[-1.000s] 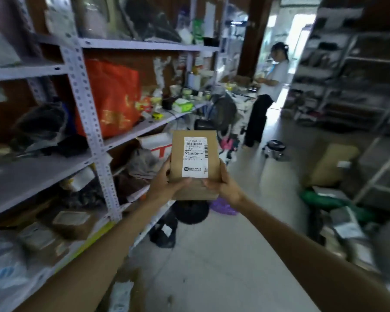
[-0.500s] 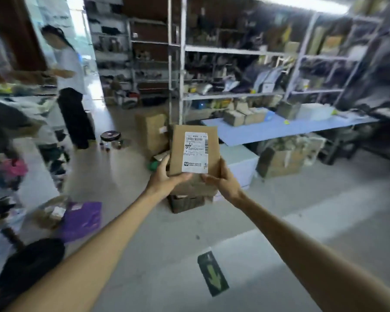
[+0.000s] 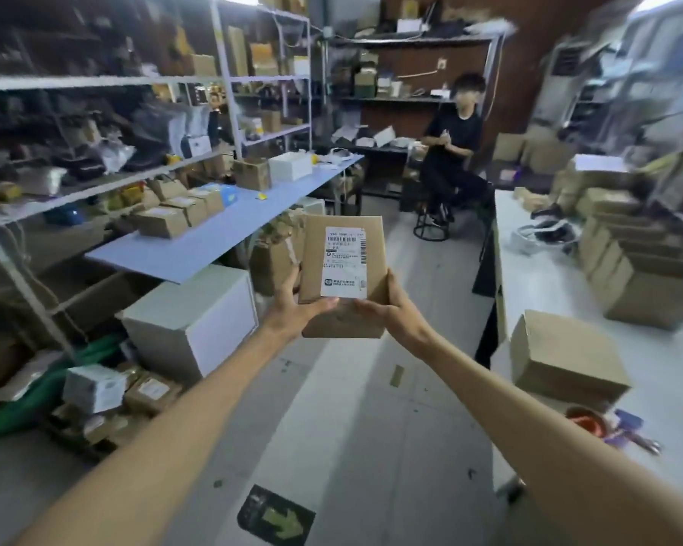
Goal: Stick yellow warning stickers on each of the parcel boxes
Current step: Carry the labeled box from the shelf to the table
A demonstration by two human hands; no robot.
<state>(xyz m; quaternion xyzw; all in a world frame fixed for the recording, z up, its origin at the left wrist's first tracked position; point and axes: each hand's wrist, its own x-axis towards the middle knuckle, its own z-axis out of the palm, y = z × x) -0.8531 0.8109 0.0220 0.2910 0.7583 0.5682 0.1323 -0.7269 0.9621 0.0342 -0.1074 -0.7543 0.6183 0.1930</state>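
Carry the parcel box (image 3: 342, 269) level to a work surface, likely the white table (image 3: 537, 277) on the right, and set down with the shipping label (image 3: 344, 262) facing up; choose bare cardboard beside that label for the yellow sticker, never over the barcode. Holding it in the air over the aisle floor, both arms stretched forward: left hand (image 3: 292, 305) clasping the lower left corner, right hand (image 3: 391, 309) clasping the lower right, thumbs laid on the front face.

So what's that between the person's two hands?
A brown parcel box with a white shipping label, gripped at its lower corners by the left hand and right hand, seen in the head view.
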